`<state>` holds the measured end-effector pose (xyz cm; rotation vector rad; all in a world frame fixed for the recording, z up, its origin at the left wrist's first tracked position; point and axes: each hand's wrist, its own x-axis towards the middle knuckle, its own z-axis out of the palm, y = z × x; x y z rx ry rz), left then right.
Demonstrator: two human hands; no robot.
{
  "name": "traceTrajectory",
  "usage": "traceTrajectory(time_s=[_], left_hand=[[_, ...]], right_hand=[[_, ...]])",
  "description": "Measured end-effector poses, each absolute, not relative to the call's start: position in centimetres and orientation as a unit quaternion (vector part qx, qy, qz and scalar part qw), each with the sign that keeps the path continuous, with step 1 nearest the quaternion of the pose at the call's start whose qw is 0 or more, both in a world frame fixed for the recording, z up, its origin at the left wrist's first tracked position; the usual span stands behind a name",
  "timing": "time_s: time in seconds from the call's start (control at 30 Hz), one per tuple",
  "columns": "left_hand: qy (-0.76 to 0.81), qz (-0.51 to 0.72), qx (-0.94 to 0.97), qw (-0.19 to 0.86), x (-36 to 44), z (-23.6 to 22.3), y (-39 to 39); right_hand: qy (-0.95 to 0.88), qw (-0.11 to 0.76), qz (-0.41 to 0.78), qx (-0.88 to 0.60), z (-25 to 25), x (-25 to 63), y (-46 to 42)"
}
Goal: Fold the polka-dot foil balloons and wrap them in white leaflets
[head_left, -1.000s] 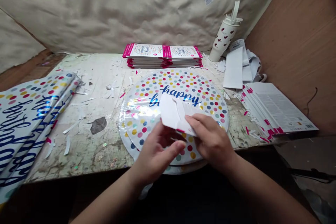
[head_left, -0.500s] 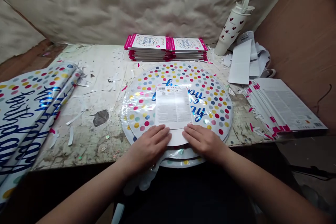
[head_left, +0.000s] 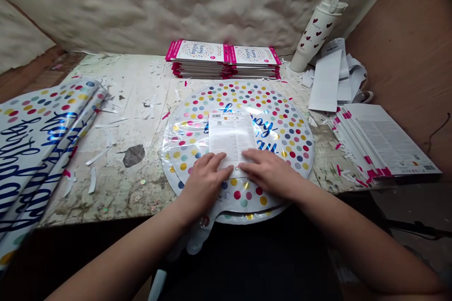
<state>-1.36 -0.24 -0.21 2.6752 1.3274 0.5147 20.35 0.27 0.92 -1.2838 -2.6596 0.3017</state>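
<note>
A round flat foil balloon point(head_left: 282, 122) with coloured dots and blue "happy birthday" lettering lies on a stack of the same at the table's front edge. A white printed card point(head_left: 231, 134) rests on its middle. My left hand point(head_left: 205, 181) and my right hand point(head_left: 270, 171) lie side by side on the card's lower edge, fingers stretched flat and pressing on it. Neither hand grips anything.
Two piles of pink-edged packs point(head_left: 226, 59) stand at the back. Folded dotted balloons point(head_left: 38, 141) lie at the left. A heart-patterned tumbler point(head_left: 316, 33), loose white papers point(head_left: 326, 82) and a fanned stack of printed cards point(head_left: 377, 143) sit at the right. Paper scraps litter the table point(head_left: 123, 99).
One second ago both hands held the bent card above the balloon. It then lay flat on the balloon, and my hands have slid it further up toward the balloon's middle.
</note>
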Motion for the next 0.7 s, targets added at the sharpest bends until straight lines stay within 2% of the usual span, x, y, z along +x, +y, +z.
traceTrajectory(time_s=[0.07, 0.13, 0.17, 0.23, 0.3, 0.33, 0.4, 0.5, 0.7], left_hand=[[0.476, 0.184, 0.859, 0.041, -2.5, 0.2, -0.8], [0.533, 0.207, 0.813, 0.111, -3.1, 1.1, -1.8], [0.552, 0.207, 0.783, 0.198, -3.0, 1.6, -2.3], [0.548, 0.171, 0.68, 0.457, -2.4, 2.6, -3.1], [0.505, 0.163, 0.49, 0.692, -1.3, 3.0, -3.5], [0.483, 0.193, 0.387, 0.761, -0.8, 3.0, -3.5], [0.46, 0.298, 0.228, 0.805, 0.1, 2.9, -3.1], [0.461, 0.39, 0.139, 0.785, 0.7, 2.5, -2.4], [0.427, 0.426, 0.011, 0.798, 1.6, 2.3, -2.4]], right_hand=[[-0.918, 0.006, 0.081, -0.387, 1.2, 20.0, -0.2], [-0.915, -0.077, 0.038, -0.395, 1.5, 19.4, -0.6], [-0.91, -0.102, 0.011, -0.402, 1.8, 19.1, -0.8], [-0.908, -0.1, -0.041, -0.404, 2.3, 18.6, -1.1], [-0.915, -0.045, -0.081, -0.393, 2.8, 18.6, -1.3], [-0.918, -0.009, -0.096, -0.384, 3.1, 18.6, -1.4], [-0.921, 0.068, -0.123, -0.365, 3.5, 18.8, -1.7], [-0.91, 0.157, -0.15, -0.353, 3.6, 19.0, -2.4], [-0.898, 0.203, -0.137, -0.366, 2.7, 19.1, -3.3]])
